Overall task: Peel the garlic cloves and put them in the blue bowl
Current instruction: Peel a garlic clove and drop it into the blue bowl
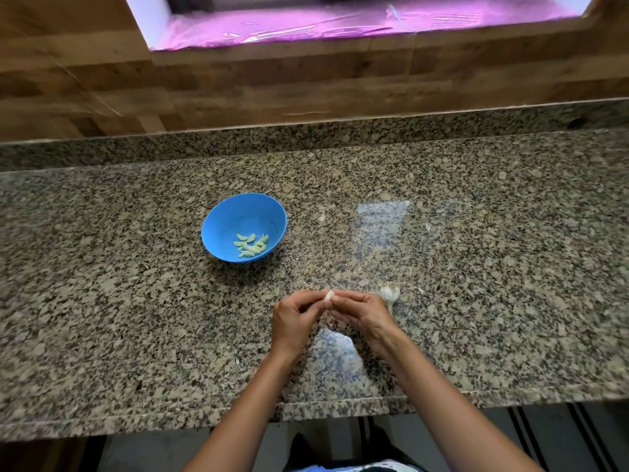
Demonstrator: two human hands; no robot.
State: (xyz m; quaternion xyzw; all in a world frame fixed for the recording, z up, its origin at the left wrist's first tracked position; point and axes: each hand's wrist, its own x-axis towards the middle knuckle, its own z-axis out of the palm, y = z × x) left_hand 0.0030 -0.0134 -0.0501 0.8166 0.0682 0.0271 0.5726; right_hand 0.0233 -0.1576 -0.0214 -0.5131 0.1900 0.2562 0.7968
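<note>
Bare counter between hands and blue bowl.

no text, label, brand, number or sign can be read anywhere in the head view.
</note>
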